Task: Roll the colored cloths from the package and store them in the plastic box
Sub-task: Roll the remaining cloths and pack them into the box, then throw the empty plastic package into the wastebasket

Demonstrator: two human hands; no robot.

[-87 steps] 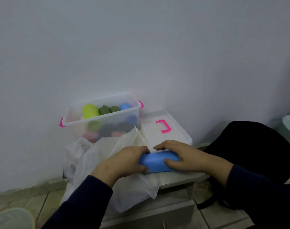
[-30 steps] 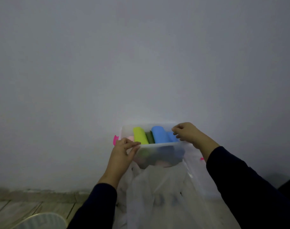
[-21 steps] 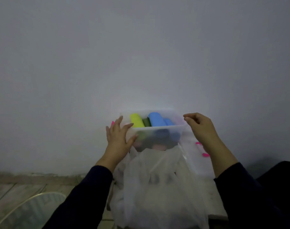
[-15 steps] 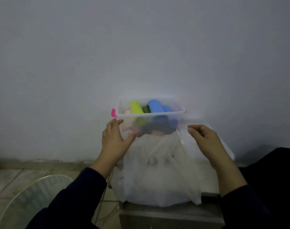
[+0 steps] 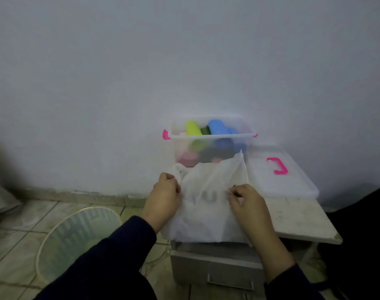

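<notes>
Two hands, the left hand (image 5: 164, 197) and the right hand (image 5: 248, 203). One white bag (image 5: 208, 202). One clear box (image 5: 210, 137), with two pink latches. At least four rolled cloths show at its top; more lie blurred below. One lid (image 5: 277, 176). One basket (image 5: 76, 237).

Small table (image 5: 297, 219) bears plastic box (image 5: 212, 138); lid (image 5: 277, 180); package (image 5: 208, 204).

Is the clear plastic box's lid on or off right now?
Off. The clear plastic box is open-topped, rolled cloths showing; its pink-handled lid lies flat beside it.
</notes>
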